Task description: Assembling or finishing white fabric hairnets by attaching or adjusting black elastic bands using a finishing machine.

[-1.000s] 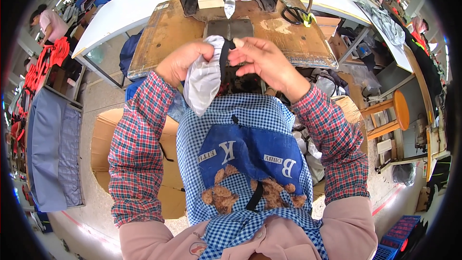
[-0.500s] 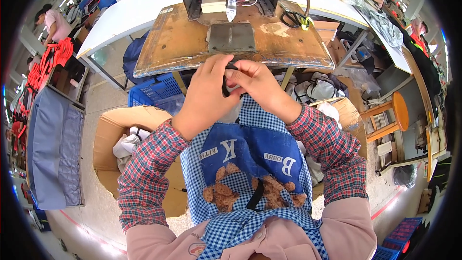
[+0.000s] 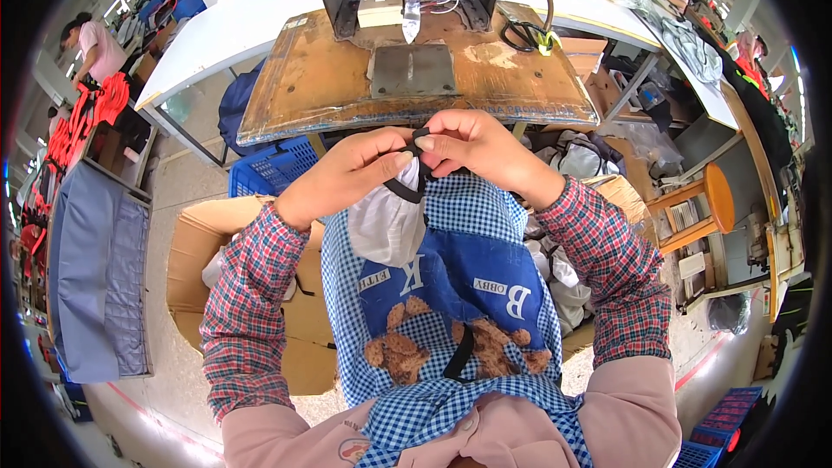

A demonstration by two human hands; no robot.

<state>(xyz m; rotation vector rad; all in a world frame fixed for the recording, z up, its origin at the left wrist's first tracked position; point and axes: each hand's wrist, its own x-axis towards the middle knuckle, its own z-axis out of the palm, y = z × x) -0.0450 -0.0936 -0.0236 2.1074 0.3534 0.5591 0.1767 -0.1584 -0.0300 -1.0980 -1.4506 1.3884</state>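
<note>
A small white cloth pouch (image 3: pixel 387 230) with black edging hangs in front of my apron, below the near edge of the wooden worktop. My left hand (image 3: pixel 351 172) pinches its black edging between thumb and fingers. Close beside it, my right hand (image 3: pixel 478 149) is closed on a black strap (image 3: pixel 421 135) at the pouch's top corner. The fingertips of both hands almost meet there. How the strap joins the pouch is partly hidden by my fingers.
Ahead stands a wooden worktop (image 3: pixel 325 78) with a metal plate (image 3: pixel 412 70) under a pointed machine tip (image 3: pixel 411 24). Cardboard boxes with white cloth pieces flank me, the left box (image 3: pixel 195 295) nearer. A blue crate (image 3: pixel 269 166) and wooden stool (image 3: pixel 718 199) stand nearby. Other people work farther off.
My hands have come slightly down and apart, the left shifting left. The white pouch, mostly hidden behind my hands before, now hangs in plain view.
</note>
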